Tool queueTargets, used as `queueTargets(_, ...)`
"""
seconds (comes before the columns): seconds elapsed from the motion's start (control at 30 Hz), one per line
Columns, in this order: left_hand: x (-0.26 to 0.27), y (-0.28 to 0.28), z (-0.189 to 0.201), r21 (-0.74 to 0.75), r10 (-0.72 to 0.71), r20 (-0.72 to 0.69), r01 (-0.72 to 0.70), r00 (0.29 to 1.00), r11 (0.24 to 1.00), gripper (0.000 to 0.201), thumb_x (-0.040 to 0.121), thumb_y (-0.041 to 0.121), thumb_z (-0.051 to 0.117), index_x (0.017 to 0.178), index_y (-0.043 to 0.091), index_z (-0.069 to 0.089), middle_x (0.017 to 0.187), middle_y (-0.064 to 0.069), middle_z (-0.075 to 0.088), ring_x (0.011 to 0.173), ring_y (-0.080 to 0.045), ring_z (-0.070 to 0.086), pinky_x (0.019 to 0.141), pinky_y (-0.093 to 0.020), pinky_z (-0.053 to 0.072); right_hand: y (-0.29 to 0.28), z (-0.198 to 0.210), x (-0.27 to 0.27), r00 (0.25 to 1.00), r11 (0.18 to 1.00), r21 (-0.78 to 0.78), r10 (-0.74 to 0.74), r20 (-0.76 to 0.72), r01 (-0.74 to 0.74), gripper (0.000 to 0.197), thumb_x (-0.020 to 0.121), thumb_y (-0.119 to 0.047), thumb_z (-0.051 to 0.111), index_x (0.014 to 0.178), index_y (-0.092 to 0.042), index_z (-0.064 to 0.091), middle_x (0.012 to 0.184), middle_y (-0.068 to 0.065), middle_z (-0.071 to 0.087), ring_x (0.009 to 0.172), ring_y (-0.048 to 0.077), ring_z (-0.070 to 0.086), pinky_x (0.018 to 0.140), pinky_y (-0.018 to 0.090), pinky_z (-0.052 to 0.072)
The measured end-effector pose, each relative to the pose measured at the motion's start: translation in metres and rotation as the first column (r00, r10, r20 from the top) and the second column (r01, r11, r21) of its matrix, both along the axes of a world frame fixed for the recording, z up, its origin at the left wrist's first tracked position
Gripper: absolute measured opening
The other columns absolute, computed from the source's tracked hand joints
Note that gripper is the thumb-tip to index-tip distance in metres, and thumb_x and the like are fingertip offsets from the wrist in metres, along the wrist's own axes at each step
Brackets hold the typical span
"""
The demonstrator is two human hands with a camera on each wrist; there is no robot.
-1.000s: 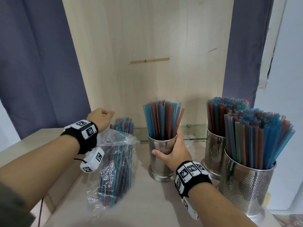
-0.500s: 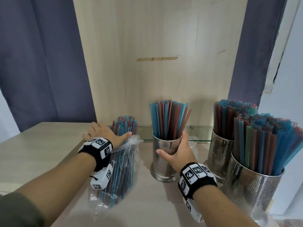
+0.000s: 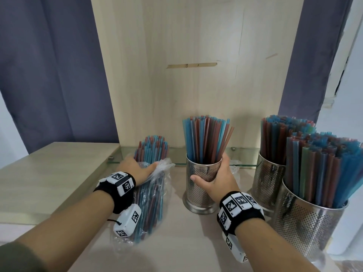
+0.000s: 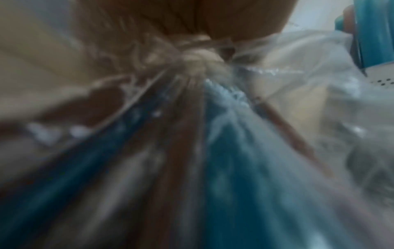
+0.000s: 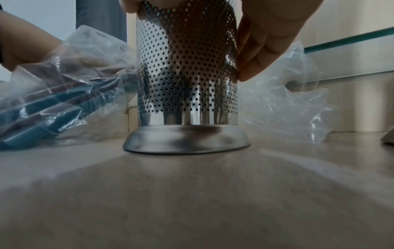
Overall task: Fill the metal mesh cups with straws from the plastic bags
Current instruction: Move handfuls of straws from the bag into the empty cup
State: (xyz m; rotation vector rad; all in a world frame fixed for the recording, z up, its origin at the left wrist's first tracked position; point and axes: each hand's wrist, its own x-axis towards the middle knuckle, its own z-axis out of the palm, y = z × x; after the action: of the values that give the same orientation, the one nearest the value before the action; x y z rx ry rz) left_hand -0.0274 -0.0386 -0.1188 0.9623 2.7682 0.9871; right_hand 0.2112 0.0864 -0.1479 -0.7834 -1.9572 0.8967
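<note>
A clear plastic bag (image 3: 151, 205) of blue and red straws lies on the table at the left, with straw ends (image 3: 153, 148) sticking out of its far mouth. My left hand (image 3: 135, 169) lies over that mouth and grips the bag and straws; the left wrist view is a blur of plastic (image 4: 298, 84) and straws (image 4: 224, 151). My right hand (image 3: 214, 179) holds the upright middle mesh cup (image 3: 202, 185), thumb in front and fingers (image 5: 266, 42) round its far side. The cup (image 5: 187, 75) is partly filled with straws (image 3: 206, 140) and stands flat on the table.
Two more mesh cups (image 3: 269, 185) (image 3: 306, 228), packed with straws, stand at the right. A crumpled empty bag (image 5: 287, 94) lies behind the middle cup. A low glass shelf (image 3: 176, 154) runs along the wooden back panel.
My left hand dropped from above the bag onto its mouth and closed round it. My right hand stayed on the middle cup, which has not moved.
</note>
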Motion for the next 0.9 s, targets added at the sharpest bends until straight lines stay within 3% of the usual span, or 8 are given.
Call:
queueTargets(0.1, 0.001, -0.002, 0.002, -0.038, 0.119, -0.053, -0.121, 0.991, 0.992, 0.085, 0.066, 0.08, 0.059, 0.132, 0.026, 0.053, 0.131, -0.017, 0.053, 0.117, -0.039, 0.051, 0.1, -0.042, 0.045, 0.0, -0.001, 0.0, 1.0, 1.0, -0.006, 0.002, 0.001, -0.002, 0.108, 0.061, -0.046, 0.089, 0.144, -0.032, 0.022, 0.127, -0.019, 0.05, 0.114, 0.005, 0.05, 0.1, 0.026, 0.043)
queueTargets(0.17, -0.005, -0.001, 0.003, -0.104, 0.18, -0.08, -0.188, 0.98, 0.977, 0.083, 0.069, 0.081, 0.056, 0.131, 0.024, 0.055, 0.136, -0.02, 0.044, 0.121, -0.041, 0.043, 0.103, -0.043, 0.039, 0.0, -0.001, 0.001, 1.0, 1.0, -0.005, 0.001, 0.006, -0.001, 0.108, 0.061, -0.047, 0.089, 0.144, -0.032, 0.021, 0.128, -0.019, 0.049, 0.115, 0.006, 0.05, 0.1, 0.026, 0.043)
queueTargets(0.27, -0.017, 0.002, 0.006, -0.052, 0.183, 0.009, -0.182, 0.983, 0.982, 0.088, 0.047, 0.087, 0.054, 0.112, 0.028, 0.069, 0.122, -0.011, 0.061, 0.108, -0.035, 0.057, 0.096, -0.04, 0.049, 0.0, 0.0, 0.001, 1.0, 1.0, -0.005, 0.006, 0.002, -0.006, 0.108, 0.061, -0.046, 0.089, 0.145, -0.032, 0.021, 0.127, -0.02, 0.049, 0.115, 0.005, 0.05, 0.099, 0.025, 0.042)
queueTargets(0.33, -0.023, 0.004, 0.009, -0.023, 0.134, 0.074, -0.133, 0.988, 0.991, 0.085, 0.038, 0.08, 0.055, 0.102, 0.027, 0.073, 0.108, -0.005, 0.07, 0.096, -0.03, 0.065, 0.088, -0.039, 0.055, 0.0, 0.0, 0.001, 1.0, 1.0, -0.001, 0.011, -0.002, -0.011, 0.108, 0.061, -0.045, 0.09, 0.144, -0.032, 0.021, 0.129, -0.019, 0.05, 0.116, 0.005, 0.05, 0.101, 0.027, 0.042)
queueTargets(0.43, -0.022, 0.004, 0.018, -0.11, 0.122, 0.032, -0.118, 0.992, 0.987, 0.072, 0.045, 0.076, 0.054, 0.095, 0.028, 0.073, 0.1, -0.005, 0.069, 0.088, -0.029, 0.064, 0.084, -0.036, 0.056, 0.0, 0.0, 0.001, 1.0, 1.0, -0.002, 0.015, 0.0, -0.015, 0.108, 0.061, -0.046, 0.089, 0.143, -0.034, 0.021, 0.133, -0.016, 0.051, 0.119, 0.007, 0.051, 0.102, 0.027, 0.042)
queueTargets(0.6, -0.016, 0.01, 0.028, -0.362, 0.135, -0.168, -0.189, 0.976, 0.913, 0.083, 0.058, 0.082, 0.043, 0.112, 0.023, 0.066, 0.118, -0.013, 0.055, 0.108, -0.033, 0.05, 0.092, -0.037, 0.044, 0.0, 0.0, 0.002, 1.0, 1.0, 0.0, 0.01, 0.0, -0.01, 0.107, 0.06, -0.048, 0.089, 0.142, -0.033, 0.022, 0.133, -0.015, 0.052, 0.12, 0.009, 0.052, 0.103, 0.029, 0.045)
queueTargets(0.77, -0.022, 0.013, 0.047, -0.312, 0.005, -0.065, -0.025, 0.998, 0.95, 0.065, 0.065, 0.066, 0.057, 0.109, 0.02, 0.069, 0.101, -0.009, 0.068, 0.088, -0.028, 0.064, 0.085, -0.036, 0.055, 0.0, 0.002, 0.003, 1.0, 1.0, 0.0, 0.013, 0.009, -0.013, 0.106, 0.061, -0.048, 0.089, 0.142, -0.033, 0.022, 0.131, -0.017, 0.051, 0.116, 0.006, 0.051, 0.1, 0.025, 0.043)
queueTargets(0.9, -0.023, 0.015, 0.063, -0.247, -0.002, -0.085, -0.019, 0.996, 0.969, 0.05, 0.089, 0.051, 0.055, 0.114, 0.008, 0.064, 0.11, -0.016, 0.064, 0.09, -0.03, 0.061, 0.084, -0.033, 0.052, 0.0, 0.004, 0.005, 1.0, 1.0, -0.012, 0.025, 0.012, -0.025, 0.108, 0.062, -0.045, 0.09, 0.144, -0.032, 0.021, 0.127, -0.02, 0.048, 0.114, 0.004, 0.049, 0.099, 0.024, 0.042)
